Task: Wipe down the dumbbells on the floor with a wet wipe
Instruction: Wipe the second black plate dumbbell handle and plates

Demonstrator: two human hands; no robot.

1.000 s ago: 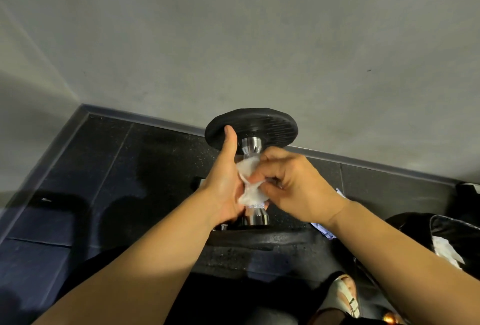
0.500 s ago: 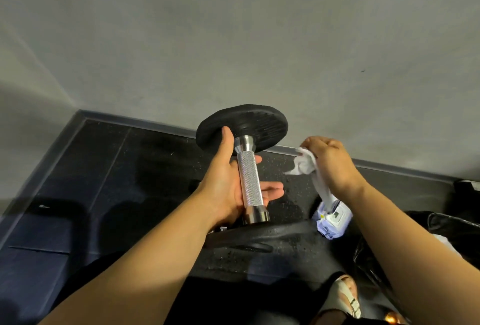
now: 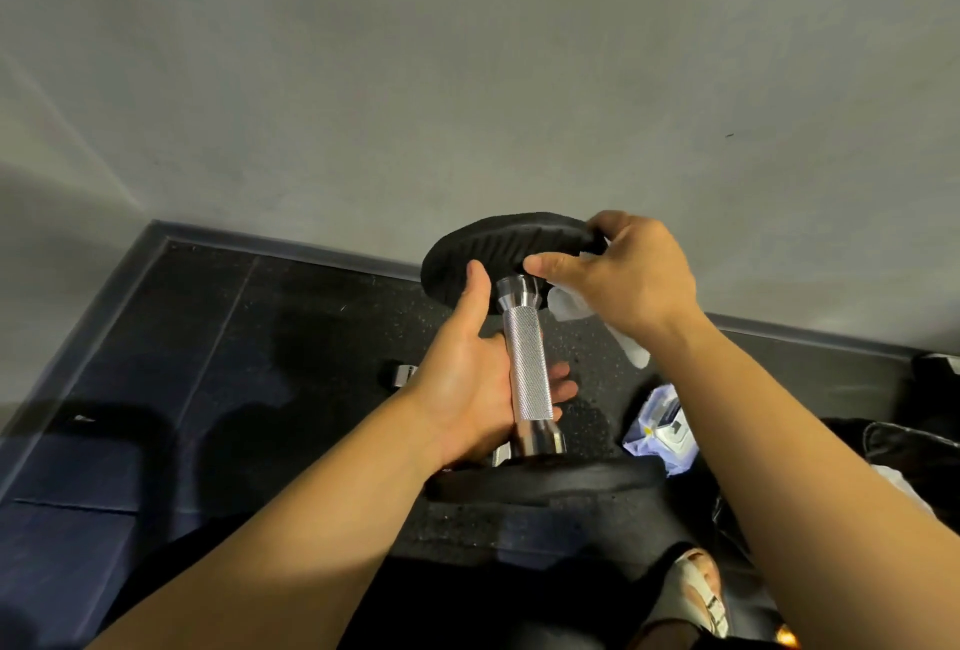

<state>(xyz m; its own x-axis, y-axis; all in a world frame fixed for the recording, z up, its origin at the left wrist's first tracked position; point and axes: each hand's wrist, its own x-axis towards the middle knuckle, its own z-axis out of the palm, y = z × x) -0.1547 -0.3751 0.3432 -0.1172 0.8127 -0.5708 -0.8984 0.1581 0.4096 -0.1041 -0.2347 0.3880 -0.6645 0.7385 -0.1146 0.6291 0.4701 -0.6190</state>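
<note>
A dumbbell (image 3: 525, 368) with a knurled silver handle and two black round plates is held up in front of me. My left hand (image 3: 475, 379) cups the handle from the left, fingers curled behind it and thumb up against the far plate. My right hand (image 3: 628, 275) grips the right rim of the far plate (image 3: 483, 249), thumb under and fingers over, with the white wet wipe (image 3: 576, 309) bunched in the palm and hanging below it. The near plate (image 3: 550, 483) lies low, just above my lap.
A pack of wipes (image 3: 662, 433) lies on the black rubber floor (image 3: 218, 337) at the right. Part of another chrome dumbbell (image 3: 402, 375) shows behind my left wrist. A dark bag (image 3: 904, 452) sits far right, a sandalled foot (image 3: 698, 592) below. A grey wall stands close ahead.
My right hand left the handle with the wipe, swung out to the right, then came back up onto the far plate's rim. My left hand kept holding the handle.
</note>
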